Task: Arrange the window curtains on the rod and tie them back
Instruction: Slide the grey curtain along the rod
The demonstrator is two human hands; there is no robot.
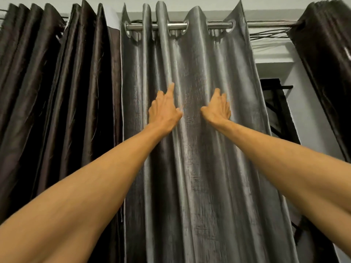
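Under the rod (176, 25) at twelve o'clock, my left hand's (164, 111) straight forefinger touches the grey eyelet curtain (199, 63), grip unclear; my right hand (217, 109) curls round a fold (228, 80).

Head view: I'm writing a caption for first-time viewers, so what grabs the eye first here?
Two bare arms reach up from the bottom corners, left hand and right hand side by side against the grey curtain in the middle. It hangs by eyelets on a shiny metal rod at the top, with dark brown curtains bunched to its left.
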